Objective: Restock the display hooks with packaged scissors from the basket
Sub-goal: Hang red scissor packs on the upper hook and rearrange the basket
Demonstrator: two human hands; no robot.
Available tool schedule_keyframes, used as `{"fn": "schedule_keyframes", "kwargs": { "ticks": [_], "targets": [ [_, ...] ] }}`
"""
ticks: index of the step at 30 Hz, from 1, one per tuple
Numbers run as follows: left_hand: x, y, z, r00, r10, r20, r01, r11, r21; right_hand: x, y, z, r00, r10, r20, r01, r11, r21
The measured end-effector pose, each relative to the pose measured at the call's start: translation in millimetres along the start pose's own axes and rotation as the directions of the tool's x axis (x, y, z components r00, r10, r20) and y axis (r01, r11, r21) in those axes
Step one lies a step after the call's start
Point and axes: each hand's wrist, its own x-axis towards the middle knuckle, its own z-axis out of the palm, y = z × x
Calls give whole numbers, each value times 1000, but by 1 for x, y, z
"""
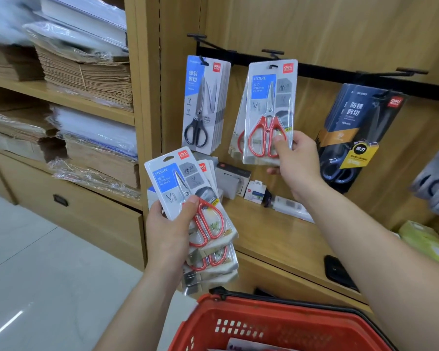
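Fingers (pixel 280 148) pinching scissors pack (pixel 266 97) (right hand (pixel 297 160)), hook (pixel 273 52) seemingly part-hidden

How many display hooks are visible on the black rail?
3. The left hook holds black-handled packs, the middle hook holds red-handled packs, and the right hook holds dark packs. Further hooks may be hidden beyond the right edge.

Red-handled scissors (pixel 264 138), red basket (pixel 238 323)
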Motion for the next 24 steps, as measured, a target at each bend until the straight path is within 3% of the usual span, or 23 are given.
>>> {"fn": "schedule_keyframes", "kwargs": {
  "ticks": [9, 13, 14, 16, 19, 24],
  "targets": [
    [2, -1, 0, 1000, 8, 10, -8, 1000, 16, 6, 7, 11, 998, 57, 4, -57, 997, 48],
    [1, -2, 0, 1000, -9, 18, 9, 1000, 7, -31, 22, 9, 992, 7, -129, -28, 986, -162],
    [1, -2, 0, 1000, -14, 22, 14, 1000, 6, -49, 29, 9, 995, 9, -98, -26, 986, -167],
    [1, -2, 2, 1000, -15, 22, 15, 1000, 9, -91, 40, 15, 989, 83, 126, -72, 994, -84],
    [0, -6, 5, 1000, -2, 16, 1, 1000, 15, -137, 43, 33, 856, 202, 475, -267, 961, 73],
    [-1, -11, 6, 1000, 12, -13, -13, 1000, -7, -151, 48, 53, 907, 124, 403, -202, 966, 158]
  ]
}}
